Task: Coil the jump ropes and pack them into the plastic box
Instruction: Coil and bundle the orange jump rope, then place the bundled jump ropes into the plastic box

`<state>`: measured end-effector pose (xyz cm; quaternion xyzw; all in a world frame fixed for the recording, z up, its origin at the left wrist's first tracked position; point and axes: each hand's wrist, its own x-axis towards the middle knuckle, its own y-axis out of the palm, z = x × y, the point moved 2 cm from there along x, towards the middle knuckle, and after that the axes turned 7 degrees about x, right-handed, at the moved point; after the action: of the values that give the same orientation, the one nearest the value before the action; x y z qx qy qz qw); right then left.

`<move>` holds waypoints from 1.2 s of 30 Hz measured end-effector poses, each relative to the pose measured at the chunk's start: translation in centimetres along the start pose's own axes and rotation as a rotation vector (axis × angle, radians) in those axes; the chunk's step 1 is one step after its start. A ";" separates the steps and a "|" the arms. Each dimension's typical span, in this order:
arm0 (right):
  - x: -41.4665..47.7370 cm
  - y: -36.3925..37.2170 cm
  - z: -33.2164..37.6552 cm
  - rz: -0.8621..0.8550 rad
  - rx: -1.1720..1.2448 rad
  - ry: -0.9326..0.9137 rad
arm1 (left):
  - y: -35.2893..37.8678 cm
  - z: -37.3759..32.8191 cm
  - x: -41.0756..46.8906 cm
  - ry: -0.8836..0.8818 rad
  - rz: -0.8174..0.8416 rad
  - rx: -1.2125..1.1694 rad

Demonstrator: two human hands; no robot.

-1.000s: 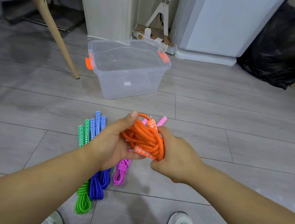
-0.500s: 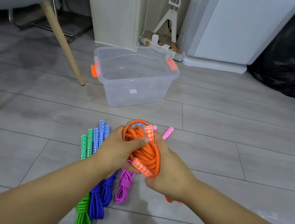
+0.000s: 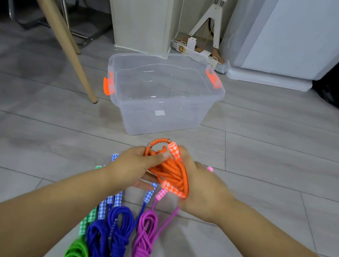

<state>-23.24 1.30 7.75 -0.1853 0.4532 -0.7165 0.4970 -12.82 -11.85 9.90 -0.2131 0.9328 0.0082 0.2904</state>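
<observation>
The coiled orange jump rope (image 3: 169, 173) is held in the air above the floor, near the front of the clear plastic box (image 3: 161, 114), bunched into a tight bundle with one checkered handle sticking up at the top and the other lying across the bottom of the coil. The left hand (image 3: 132, 169) closes on the bundle from the left, thumb pressed across the top strands beside a small loop of rope that arcs above the fingers. The right hand (image 3: 202, 187) cups the coil from the right and underneath, fingers wrapped around it. The box stands open on the grey plank floor (image 3: 277, 157), with orange latches at both ends. On the floor below the hands lie a purple jump rope (image 3: 144, 237), a blue jump rope (image 3: 114, 236) and a green jump rope (image 3: 76, 253), side by side. A wooden chair leg (image 3: 67, 49) slants down left of the box.
</observation>
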 end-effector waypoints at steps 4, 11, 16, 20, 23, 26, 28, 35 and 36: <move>3.2 -2.1 -2.3 0.026 -0.183 -0.006 | -3.4 -0.8 4.8 0.079 -0.101 0.278; 9.1 -5.6 -4.3 -0.003 -0.270 0.027 | -10.9 -3.8 13.4 0.498 -0.502 1.246; 12.4 -7.0 -3.6 -0.081 -0.218 0.069 | -12.7 -3.7 17.5 0.175 -0.326 1.466; 13.3 -7.4 -2.6 -0.123 -0.144 0.063 | -12.3 -2.6 17.5 0.223 -0.389 1.309; 12.7 -7.2 -2.2 -0.143 -0.164 0.081 | -11.5 -1.8 16.3 0.263 -0.377 1.269; 11.7 -7.0 -2.0 -0.168 -0.219 0.104 | -10.5 -0.6 14.3 0.283 -0.322 1.299; 10.6 -6.7 -1.9 -0.187 -0.236 0.115 | -9.8 0.1 12.5 0.296 -0.280 1.324; 5.4 -4.8 -1.6 -0.048 -0.256 0.166 | -6.7 3.0 6.4 0.290 -0.139 1.348; 4.4 -4.4 -1.5 -0.021 -0.270 0.182 | -6.2 3.4 5.4 0.291 -0.127 1.342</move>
<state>-28.70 -1.47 9.82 -0.1894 0.5867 -0.6680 0.4167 -12.52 -19.12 4.74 -0.0405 0.7514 -0.6167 0.2312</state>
